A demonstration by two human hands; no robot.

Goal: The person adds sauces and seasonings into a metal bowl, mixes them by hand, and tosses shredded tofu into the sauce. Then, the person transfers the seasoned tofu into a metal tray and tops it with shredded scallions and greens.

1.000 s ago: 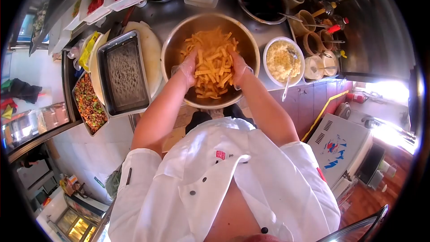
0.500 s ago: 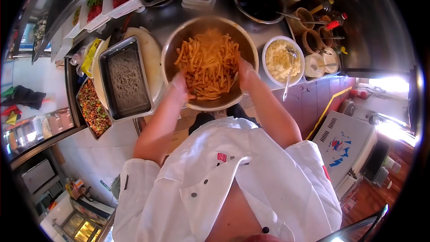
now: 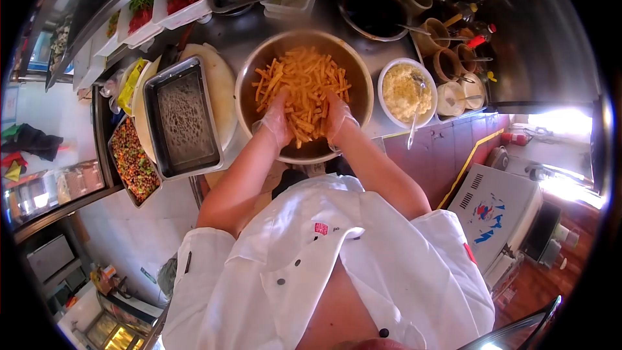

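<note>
A large metal bowl [image 3: 249,107] in front of me holds a heap of orange-brown strips [image 3: 304,81] that look like fries. Inside its near left part is my left hand [image 3: 277,120], in a clear glove, cupped against the strips. My right hand [image 3: 337,116], gloved too, cups them from the right, with strips between the two palms. The fingers of both hands are partly buried under the strips.
On the left are a black metal tray [image 3: 181,116] on a round board and a tray of diced vegetables [image 3: 134,159]. A white bowl of minced garlic-like food [image 3: 407,94] stands at right, beside spice cups [image 3: 447,65]. Behind is a bowl of dark liquid [image 3: 374,11].
Half a second ago my hands were wider apart at the bowl's sides; now they have come inward under the strips. The heap has shifted, bunched between them.
</note>
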